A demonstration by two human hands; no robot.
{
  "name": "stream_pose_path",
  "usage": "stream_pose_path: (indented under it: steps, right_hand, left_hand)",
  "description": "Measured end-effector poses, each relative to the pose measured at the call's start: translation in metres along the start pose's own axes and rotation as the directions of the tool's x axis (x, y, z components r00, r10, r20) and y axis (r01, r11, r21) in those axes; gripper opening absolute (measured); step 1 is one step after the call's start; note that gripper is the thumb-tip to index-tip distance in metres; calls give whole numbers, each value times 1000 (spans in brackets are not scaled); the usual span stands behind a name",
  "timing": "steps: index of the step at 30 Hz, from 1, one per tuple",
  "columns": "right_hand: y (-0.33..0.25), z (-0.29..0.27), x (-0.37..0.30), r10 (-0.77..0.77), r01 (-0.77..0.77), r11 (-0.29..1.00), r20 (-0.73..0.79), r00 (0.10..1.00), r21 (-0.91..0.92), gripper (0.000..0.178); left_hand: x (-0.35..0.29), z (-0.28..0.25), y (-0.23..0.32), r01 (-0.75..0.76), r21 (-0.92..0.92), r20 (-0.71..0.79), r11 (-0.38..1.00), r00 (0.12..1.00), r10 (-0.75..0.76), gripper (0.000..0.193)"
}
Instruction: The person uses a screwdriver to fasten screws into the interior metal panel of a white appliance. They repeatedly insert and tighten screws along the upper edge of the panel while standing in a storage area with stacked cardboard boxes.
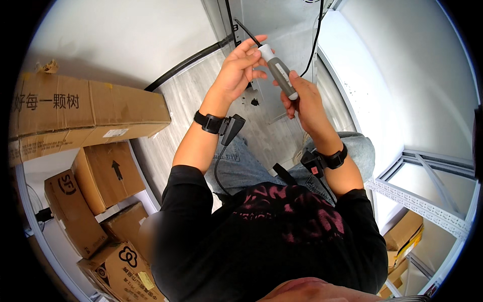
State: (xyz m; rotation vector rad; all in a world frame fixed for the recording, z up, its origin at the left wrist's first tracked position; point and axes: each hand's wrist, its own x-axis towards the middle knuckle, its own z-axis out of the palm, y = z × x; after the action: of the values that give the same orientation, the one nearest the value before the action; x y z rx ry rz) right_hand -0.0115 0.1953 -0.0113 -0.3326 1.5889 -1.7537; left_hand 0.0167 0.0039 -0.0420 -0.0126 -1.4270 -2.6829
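Observation:
A grey-and-white handle [279, 73] is held slanting in front of me, with a pale label strip along its side. From its white upper end runs a thin black piece; whether this is a cord or a shaft I cannot tell. My right hand [308, 100] grips the lower end, thumb along the grey body. At the upper end, my left hand [239, 70] has its thumb and fingers around the white collar, with some fingers loosely spread. Black straps with small black devices [233, 130] sit on both wrists.
Ahead stands a grey metal cabinet [287, 30] with black cables hanging by it. A long cardboard box [95, 108] lies at the left, above a shelf of several smaller boxes [110, 173]. To the right is a metal rack [427, 201] holding more boxes.

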Motion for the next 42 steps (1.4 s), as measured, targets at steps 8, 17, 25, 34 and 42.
stream_pose_path:
  steps: [8,17,25,34,42]
  right_hand:
    - [-1,-4,0,86,-102,983,108,990,153,56]
    - [2,1,1,-45,45,990,4,999,-136,39]
    - [-1,-10,-3,48,-54,998,142,989,39,36]
    - [2,-36,-8,60,-78,992,171,983,102,39]
    - [-30,-116,-23,-112,60,959,-175,978,-276,36]
  left_hand:
    - [2,4,1,-27,-2,-19,1000,999,27,44]
    - [7,-1,-12,-3,26,-97,1000,995,5,22]
    - [5,-1,-15,-2,41,-110,999,994,7,22]
    - [7,14,-12,60,93,136,994,988,-72,29]
    - [58,83,-60,117,171,96,978,986,-134,30]
